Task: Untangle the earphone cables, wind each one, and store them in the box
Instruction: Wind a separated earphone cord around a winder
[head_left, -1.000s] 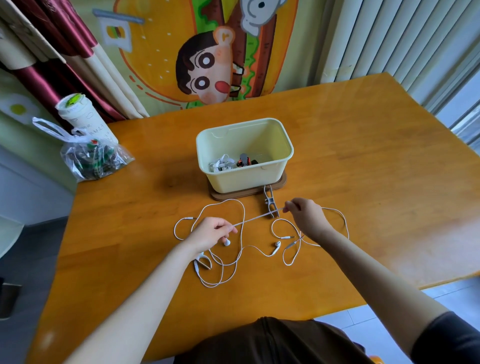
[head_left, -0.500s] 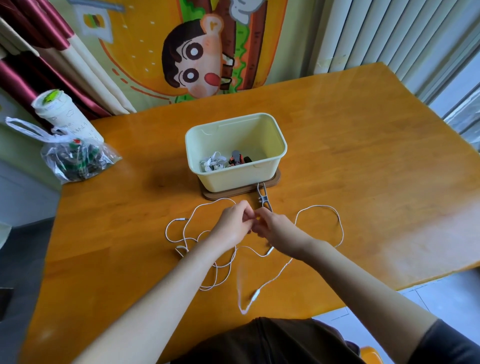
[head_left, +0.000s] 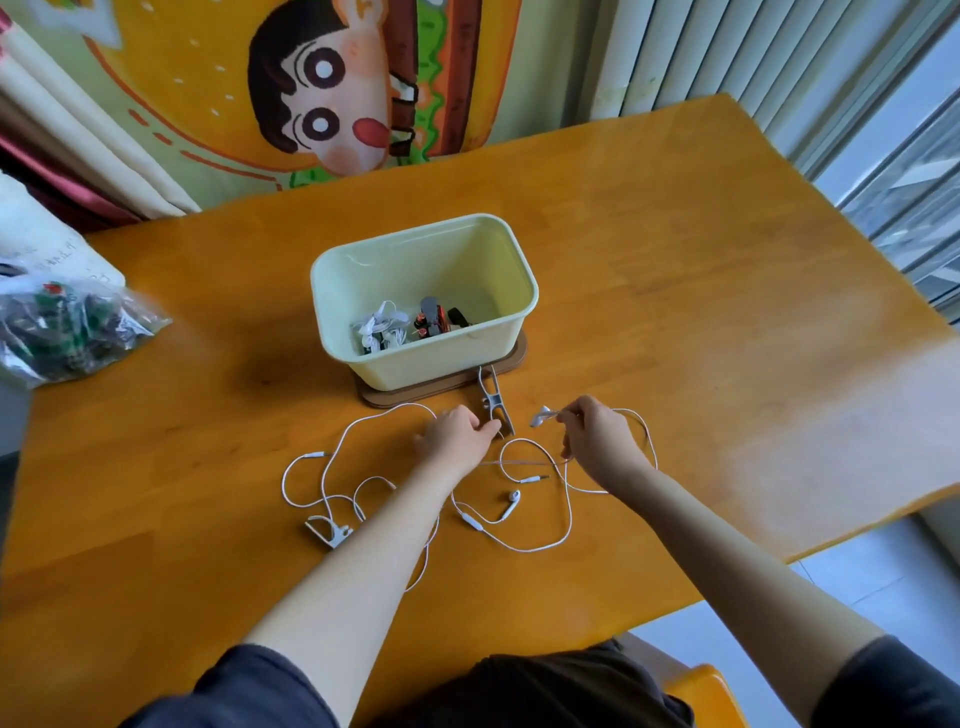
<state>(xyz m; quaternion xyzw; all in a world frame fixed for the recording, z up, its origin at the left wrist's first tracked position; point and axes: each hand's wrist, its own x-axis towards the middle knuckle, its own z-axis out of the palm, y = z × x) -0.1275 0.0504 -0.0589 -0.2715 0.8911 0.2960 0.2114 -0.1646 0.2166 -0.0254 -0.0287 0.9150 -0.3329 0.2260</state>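
Right hand (head_left: 597, 441): I pinch an earbud (head_left: 541, 417) over the table (head_left: 727, 312);
Left hand (head_left: 457, 434): fingertips at the clip (head_left: 496, 402); grip, I cannot tell;
Cable (head_left: 519, 545): loose, tangled before the box (head_left: 519, 312);
Progress: a white bundle (head_left: 382, 330) lies boxed; untangling and winding remain, I judge

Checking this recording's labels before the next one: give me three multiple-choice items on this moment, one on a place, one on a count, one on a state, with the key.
1. Where is the metal clip nearest the box? A) inside the box B) on the table just before it C) in a plastic bag
2. How many metal clips lie on the table? A) one B) two C) four
3. What is the right hand doing? A) pinching an earbud B) lying flat, empty C) gripping the box rim
Key: 1 B, it lies on the wood by the box's base; 2 B, that one plus a second clip farther left; 3 A, the earbud sticks out of its pinch.
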